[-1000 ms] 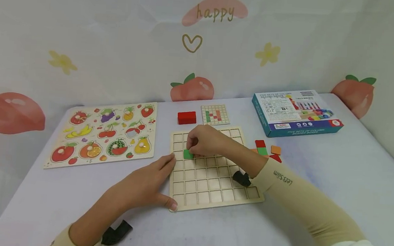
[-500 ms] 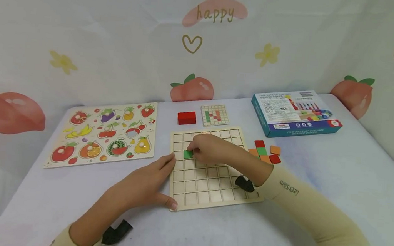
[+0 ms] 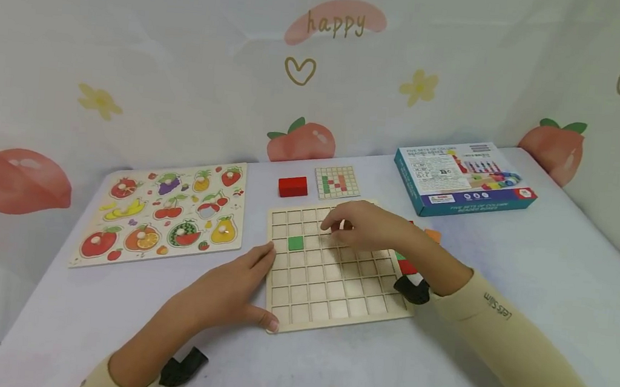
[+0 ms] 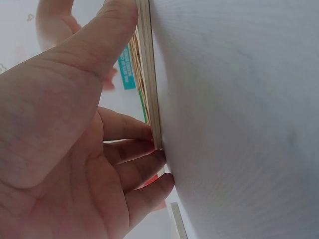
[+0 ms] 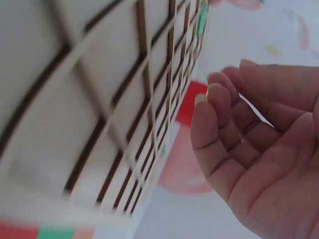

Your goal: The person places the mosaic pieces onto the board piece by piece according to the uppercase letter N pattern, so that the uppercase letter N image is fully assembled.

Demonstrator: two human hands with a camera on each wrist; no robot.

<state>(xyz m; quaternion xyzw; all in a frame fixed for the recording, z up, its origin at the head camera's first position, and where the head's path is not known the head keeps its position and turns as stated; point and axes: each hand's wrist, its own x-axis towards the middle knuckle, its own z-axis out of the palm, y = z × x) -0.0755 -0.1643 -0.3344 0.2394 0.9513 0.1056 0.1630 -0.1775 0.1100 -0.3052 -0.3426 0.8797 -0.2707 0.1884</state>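
Observation:
A wooden grid board (image 3: 302,293) lies in the middle of the table, with one green square tile (image 3: 296,243) seated in a cell near its upper left. Along the board's left edge rests my left hand (image 3: 225,293), thumb by the near corner. The left wrist view shows its fingertips (image 4: 158,157) against the board's side. My right hand (image 3: 370,225) hovers over the board's upper right part. Its fingers bend loosely around nothing, as the right wrist view (image 5: 269,149) also shows. Loose red, green and orange tiles (image 3: 407,267) lie right of the board, partly hidden by the right arm.
Behind the board are a red block (image 3: 293,187) and a small pattern card (image 3: 338,182) with green and red squares. A fruit knob puzzle (image 3: 160,215) lies at left. A boxed toy set (image 3: 464,178) sits at the back right, before a printed cloth backdrop.
My right hand has let go of the green tile and moved right and up, uncovering the tile in its cell. My left hand stays at the board's edge.

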